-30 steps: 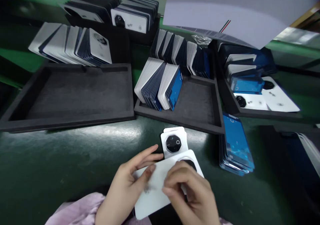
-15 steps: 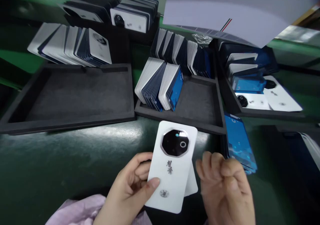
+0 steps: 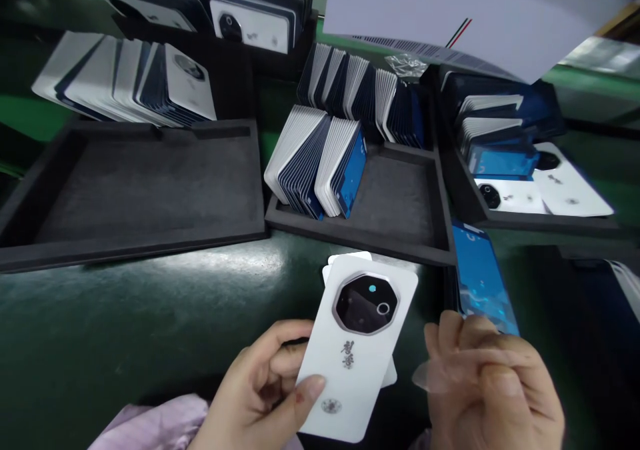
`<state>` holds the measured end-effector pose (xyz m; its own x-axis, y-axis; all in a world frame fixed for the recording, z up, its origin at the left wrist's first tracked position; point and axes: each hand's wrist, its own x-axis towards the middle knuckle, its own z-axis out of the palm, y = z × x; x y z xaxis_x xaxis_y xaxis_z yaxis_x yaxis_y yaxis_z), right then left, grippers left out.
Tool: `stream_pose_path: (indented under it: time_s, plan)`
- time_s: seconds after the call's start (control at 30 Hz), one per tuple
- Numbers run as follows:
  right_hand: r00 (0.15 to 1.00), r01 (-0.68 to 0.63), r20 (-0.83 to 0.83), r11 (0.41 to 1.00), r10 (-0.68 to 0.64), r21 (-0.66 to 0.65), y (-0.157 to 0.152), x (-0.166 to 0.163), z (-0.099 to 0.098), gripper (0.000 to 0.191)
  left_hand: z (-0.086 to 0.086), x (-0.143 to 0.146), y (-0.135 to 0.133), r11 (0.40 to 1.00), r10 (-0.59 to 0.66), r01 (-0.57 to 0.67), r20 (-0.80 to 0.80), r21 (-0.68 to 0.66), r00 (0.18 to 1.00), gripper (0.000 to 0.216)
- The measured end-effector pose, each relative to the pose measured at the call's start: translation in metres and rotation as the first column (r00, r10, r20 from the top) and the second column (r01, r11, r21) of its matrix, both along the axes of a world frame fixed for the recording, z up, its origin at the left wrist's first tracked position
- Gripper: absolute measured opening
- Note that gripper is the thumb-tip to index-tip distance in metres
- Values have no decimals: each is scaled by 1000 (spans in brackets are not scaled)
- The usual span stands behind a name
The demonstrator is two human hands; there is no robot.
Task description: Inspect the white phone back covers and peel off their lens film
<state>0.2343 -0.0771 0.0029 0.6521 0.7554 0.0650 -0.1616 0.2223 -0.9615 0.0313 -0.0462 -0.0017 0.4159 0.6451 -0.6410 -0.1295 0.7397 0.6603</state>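
Note:
My left hand (image 3: 270, 383) grips a white phone back cover (image 3: 345, 390) by its left edge, thumb on the face and fingers behind. The cover is tilted, with a dark octagonal camera window (image 3: 367, 303) near its top and dark printed marks below. Another white panel (image 3: 390, 373) shows partly from behind it. To the right, apart from the cover, my right hand (image 3: 495, 383) is closed in a pinch on a thin clear film (image 3: 435, 375). Just beyond that hand lies a stack of blue-filmed panels (image 3: 483, 273).
A black foam tray (image 3: 165, 190) lies at left. The middle tray (image 3: 405, 193) holds rows of white and dark blue panels (image 3: 297, 160). More panels (image 3: 125, 80) stand behind. The right tray (image 3: 565, 221) carries white covers (image 3: 575, 183). A printed sheet (image 3: 440, 17) hangs above.
My right hand has moved right, away from the cover, and the clear film now shows in its fingers. The cover has shifted slightly right and down in my left hand.

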Motion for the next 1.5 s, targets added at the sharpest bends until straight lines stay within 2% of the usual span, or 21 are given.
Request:
stream_pose_path:
  time_s: [0.27,0.37,0.5,0.63,0.8,0.93,1.0,1.13,1.37,1.5]
  plan:
    - [997,-8,75,1000,10,-29,0,-2,1,7,1,1,0,1000,-19,19,1,0,1000,46]
    - [997,16,80,999,-12,-50,1,-2,1,8,3,3,2,998,14,-9,82,-55,997,44]
    - [998,60,-31,995,-62,-75,2,-1,1,17,5,6,6,989,79,-45,255,-138,964,34]
    - [996,67,-49,993,-73,-101,1,1,1,18,5,5,8,985,77,-21,330,-172,941,33]
    - [996,-1,85,999,5,-53,-3,-2,0,9,2,3,7,992,10,22,249,-128,968,37]
    - [948,-70,286,969,138,-235,-3,-5,3,15,-4,1,5,992,-123,124,66,-21,990,46]
    - [927,-75,329,949,180,-306,-3,-4,5,18,-7,-1,4,983,-184,184,13,2,983,51]
    - [922,-45,347,936,173,-348,-1,-3,7,17,-10,-4,2,977,-212,212,-11,3,977,53]
    - [930,-24,330,926,159,-377,2,-2,5,12,-8,-3,3,985,-174,174,13,-8,985,49]
    - [930,-13,337,928,149,-373,3,-5,6,11,-6,-3,5,977,-213,213,-14,5,977,48]
